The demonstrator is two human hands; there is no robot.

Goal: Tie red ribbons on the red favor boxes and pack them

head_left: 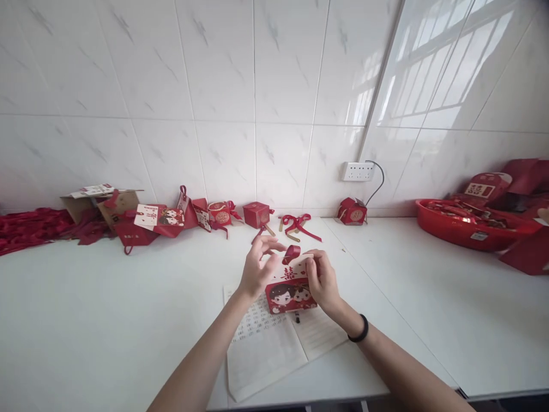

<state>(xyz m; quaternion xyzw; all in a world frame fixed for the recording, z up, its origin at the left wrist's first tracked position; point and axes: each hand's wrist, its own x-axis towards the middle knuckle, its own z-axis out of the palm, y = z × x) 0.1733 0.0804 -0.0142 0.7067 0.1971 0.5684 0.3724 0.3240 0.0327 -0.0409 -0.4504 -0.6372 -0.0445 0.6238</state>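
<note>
A red and white gift box (291, 296) with two cartoon figures and a red double-happiness character on its front is between my hands. From its top rises a loop of dark red ribbon (292, 254). My right hand (325, 283) pinches the upper right edge of the box. On the upper left, my left hand (259, 268) curls around the box with its thumb at the top edge; its fingertips are partly hidden behind. Beneath lies an open notebook (268, 366) with rows of handwriting, and a small dark tip, perhaps of a pen, shows below the box.
Along the wall stand small red boxes (256, 214), a red box by the socket (352, 210), and loose ribbons (300, 226). At the left is a pile of red ribbon (36, 226) near cardboard. A red basin (458, 232) of wrapped items sits right.
</note>
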